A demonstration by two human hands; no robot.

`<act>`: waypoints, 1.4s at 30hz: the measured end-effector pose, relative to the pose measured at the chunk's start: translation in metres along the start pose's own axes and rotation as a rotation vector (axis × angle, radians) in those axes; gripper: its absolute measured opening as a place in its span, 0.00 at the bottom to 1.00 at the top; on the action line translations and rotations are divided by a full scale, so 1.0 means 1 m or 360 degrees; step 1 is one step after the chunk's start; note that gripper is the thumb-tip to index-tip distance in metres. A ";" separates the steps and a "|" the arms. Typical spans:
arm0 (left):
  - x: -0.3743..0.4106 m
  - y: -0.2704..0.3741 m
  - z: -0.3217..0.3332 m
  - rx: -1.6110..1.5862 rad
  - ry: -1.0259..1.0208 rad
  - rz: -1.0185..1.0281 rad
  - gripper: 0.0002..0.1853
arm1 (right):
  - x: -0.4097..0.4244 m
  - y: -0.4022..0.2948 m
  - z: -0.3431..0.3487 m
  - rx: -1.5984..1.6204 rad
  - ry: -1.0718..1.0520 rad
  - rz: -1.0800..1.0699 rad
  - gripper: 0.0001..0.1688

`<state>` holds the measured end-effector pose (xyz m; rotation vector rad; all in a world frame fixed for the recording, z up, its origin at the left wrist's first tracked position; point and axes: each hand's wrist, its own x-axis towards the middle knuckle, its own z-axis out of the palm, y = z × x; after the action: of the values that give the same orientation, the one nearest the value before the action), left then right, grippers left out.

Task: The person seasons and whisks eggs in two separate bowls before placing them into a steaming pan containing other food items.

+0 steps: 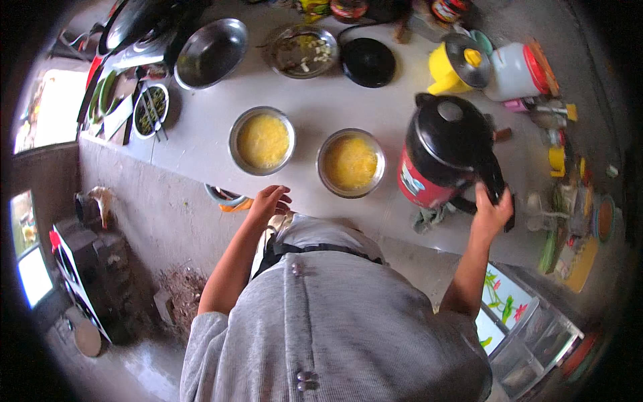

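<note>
My right hand (pixel 492 208) grips the black handle of a red and black electric kettle (pixel 442 151), which is upright with its lid down, at the right of the grey countertop (pixel 301 108). Whether its base touches the counter, I cannot tell. Left of it stands a metal bowl of frothy yellow liquid, like beaten egg (pixel 350 163). A second such bowl (pixel 262 140) stands further left. My left hand (pixel 271 201) is at the counter's front edge, below the left bowl, with loosely curled fingers and nothing in it.
Behind are an empty metal basin (pixel 211 54), a metal plate with chopped pale pieces (pixel 304 50), a black round lid-like object (pixel 368 62) and a yellow pitcher (pixel 452 65). A bowl of greens with chopsticks (pixel 150 110) stands left. A red-lidded container (pixel 517 70) lies at the right.
</note>
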<state>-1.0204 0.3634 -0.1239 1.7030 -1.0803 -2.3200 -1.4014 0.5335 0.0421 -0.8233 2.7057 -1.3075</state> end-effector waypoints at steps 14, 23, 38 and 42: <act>0.029 0.010 -0.065 -0.0685 0.0143 0.0423 0.26 | 0.010 0.031 0.069 0.0441 0.0217 0.0071 0.12; 0.031 0.024 -0.072 -0.0427 0.0086 0.0352 0.21 | 0.018 0.028 0.114 0.0930 0.0349 0.0231 0.07; 0.038 -0.003 -0.047 -0.0718 0.0353 0.0645 0.15 | -0.120 0.108 0.140 0.0879 -0.1041 0.1245 0.25; 0.022 -0.010 -0.043 -0.0801 0.0412 0.0652 0.16 | -0.140 0.085 0.171 0.1202 -0.1140 0.1200 0.32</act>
<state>-0.9886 0.3403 -0.1529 1.3816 -0.6453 -1.8484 -1.2777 0.5193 -0.1589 -0.0994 1.5111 -1.3047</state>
